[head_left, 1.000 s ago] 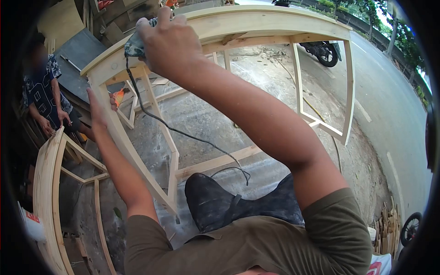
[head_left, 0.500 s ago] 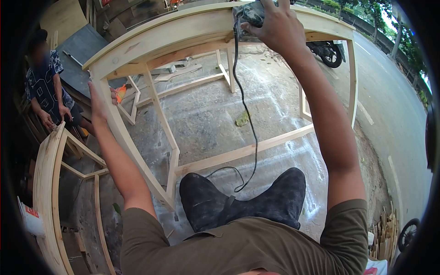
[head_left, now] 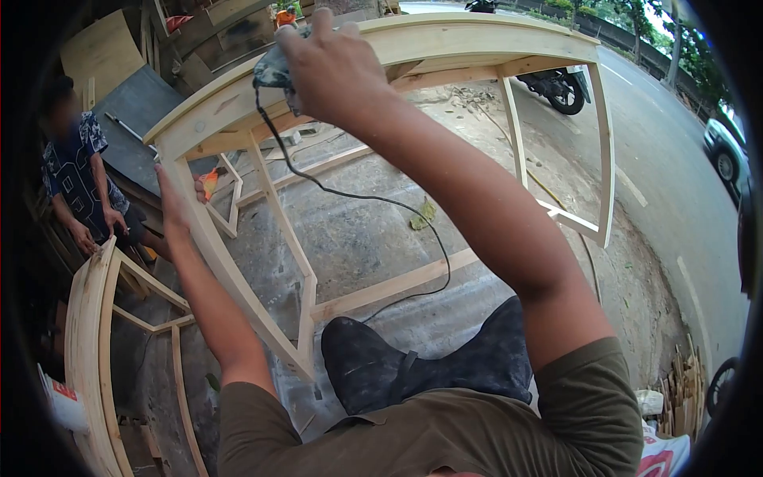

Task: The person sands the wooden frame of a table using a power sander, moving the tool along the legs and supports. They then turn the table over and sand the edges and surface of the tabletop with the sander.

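Note:
A pale wooden table frame (head_left: 469,49) stands in front of me, its long side board facing me. My right hand (head_left: 338,67) is wrapped over a dark, worn corded power tool (head_left: 274,70), which rests against the board left of its middle. A black cord (head_left: 350,193) hangs from the tool and curves down to the floor. At the left corner, my left hand (head_left: 176,199) is around the upper part of the table's leg (head_left: 208,230), with fingers showing on both sides of it.
At the left, a person (head_left: 83,171) has both hands at a second wooden frame (head_left: 89,342). Grey sheets and boards lean behind. A motorcycle (head_left: 563,89) stands by the road at the right, where a car (head_left: 725,151) shows. Wood strips (head_left: 682,389) are stacked lower right.
My right hand has moved left along the board with the power tool, and the cord has swung left. My left hand has stayed at the leg. A car has appeared on the road.

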Demonstrator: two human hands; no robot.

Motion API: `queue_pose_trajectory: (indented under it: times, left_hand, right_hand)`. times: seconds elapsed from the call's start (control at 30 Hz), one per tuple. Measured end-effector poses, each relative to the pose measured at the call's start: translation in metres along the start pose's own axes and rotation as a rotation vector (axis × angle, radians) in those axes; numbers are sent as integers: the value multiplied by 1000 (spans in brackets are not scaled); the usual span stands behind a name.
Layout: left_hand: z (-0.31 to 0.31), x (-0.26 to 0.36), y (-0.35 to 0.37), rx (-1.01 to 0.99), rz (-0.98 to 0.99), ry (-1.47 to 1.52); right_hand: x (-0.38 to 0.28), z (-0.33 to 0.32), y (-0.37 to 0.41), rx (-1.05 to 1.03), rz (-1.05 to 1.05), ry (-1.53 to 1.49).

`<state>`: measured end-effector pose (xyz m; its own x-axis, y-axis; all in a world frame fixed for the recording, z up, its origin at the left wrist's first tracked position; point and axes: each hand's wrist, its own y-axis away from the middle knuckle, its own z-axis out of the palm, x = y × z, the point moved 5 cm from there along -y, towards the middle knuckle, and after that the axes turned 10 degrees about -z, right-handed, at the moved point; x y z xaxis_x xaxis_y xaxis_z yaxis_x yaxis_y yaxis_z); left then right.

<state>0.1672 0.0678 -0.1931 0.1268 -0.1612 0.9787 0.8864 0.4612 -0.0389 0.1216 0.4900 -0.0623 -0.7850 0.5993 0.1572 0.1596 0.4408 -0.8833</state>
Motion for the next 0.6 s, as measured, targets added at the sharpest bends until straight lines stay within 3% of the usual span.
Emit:
queue_pose_trajectory:
  times: [0.1,0.2,0.33,0.47,0.6]
  left_hand:
    - [3,1,7,-4,20,5]
    - [9,3,14,-1,37,28]
    - [-5,-3,4,-47,14,54]
    - [5,1,16,33,72,54]
    - [10,1,21,23,59,-6]
  right_hand:
    - [-19,10,-5,70,-20,6]
    - [-7,0,3,11,34,-45]
    - [40,-25,26,-23,66,64]
    - [88,-53,43,-124,137,154]
    - [105,-73,50,-165,154,181]
